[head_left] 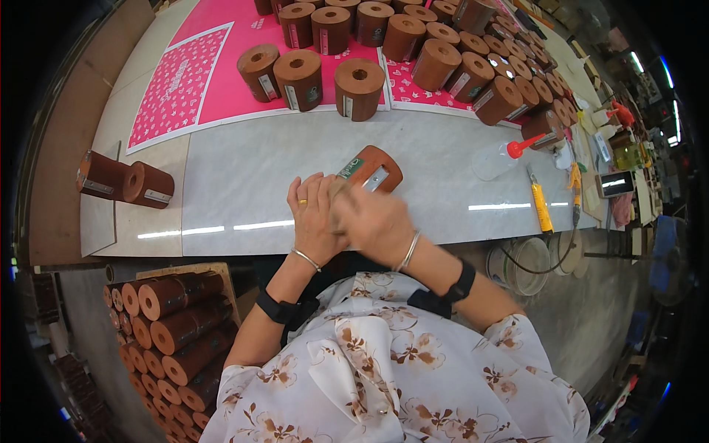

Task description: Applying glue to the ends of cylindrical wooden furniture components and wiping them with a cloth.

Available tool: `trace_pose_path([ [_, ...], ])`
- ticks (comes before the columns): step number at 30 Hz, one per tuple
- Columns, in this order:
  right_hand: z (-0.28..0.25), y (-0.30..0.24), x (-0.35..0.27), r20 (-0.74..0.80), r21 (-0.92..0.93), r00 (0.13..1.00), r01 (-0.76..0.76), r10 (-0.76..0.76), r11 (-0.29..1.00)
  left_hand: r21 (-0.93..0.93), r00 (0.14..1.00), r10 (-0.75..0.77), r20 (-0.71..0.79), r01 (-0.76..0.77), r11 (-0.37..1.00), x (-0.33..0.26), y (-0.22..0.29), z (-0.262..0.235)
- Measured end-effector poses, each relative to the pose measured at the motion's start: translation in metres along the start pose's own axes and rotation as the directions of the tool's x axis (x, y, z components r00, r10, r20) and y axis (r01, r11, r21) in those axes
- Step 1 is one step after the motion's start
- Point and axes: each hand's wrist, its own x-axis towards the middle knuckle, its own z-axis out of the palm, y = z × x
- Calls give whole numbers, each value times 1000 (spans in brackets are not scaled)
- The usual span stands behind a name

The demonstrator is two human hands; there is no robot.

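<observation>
A short reddish-brown cylinder (pixel 385 167) with a green label and a small metal plate lies on its side on the grey tabletop in front of me. My left hand (pixel 316 215) is closed at its near-left end, fingers bent, with a ring and a bracelet on. Beside it, touching or almost touching, my right hand (pixel 378 223) is closed and blurred by motion. Whatever its fingers pinch is hidden. Both hands cover the cylinder's near end.
Many upright brown cylinders (pixel 360 83) crowd the pink sheet (pixel 221 85) at the back. Two more cylinders (pixel 151 184) lie at far left. To the right are a red-tipped squeeze bottle (pixel 493 160) and a yellow tool (pixel 541 205). Longer cylinders (pixel 181 295) are stacked below left.
</observation>
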Motion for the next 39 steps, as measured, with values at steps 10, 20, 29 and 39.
trace_pose_path([
  [10, -16, 54, 7, -88, -233, 963, -270, 256, 934, -308, 929, -343, 140, 370, 877, -7, 10, -10],
  [20, -20, 56, 10, -30, -219, 945, -324, 326, 920, -94, 998, -33, 46, 38, 995, 7, 10, -12],
  [29, -26, 50, 4, -38, -183, 974, -225, 222, 957, -65, 998, -36, 61, 40, 997, -1, 10, -10],
  [39, -14, 6, -3, -56, -46, 998, -13, 10, 999, 43, 995, 79, 67, -82, 996, -1, 0, -1],
])
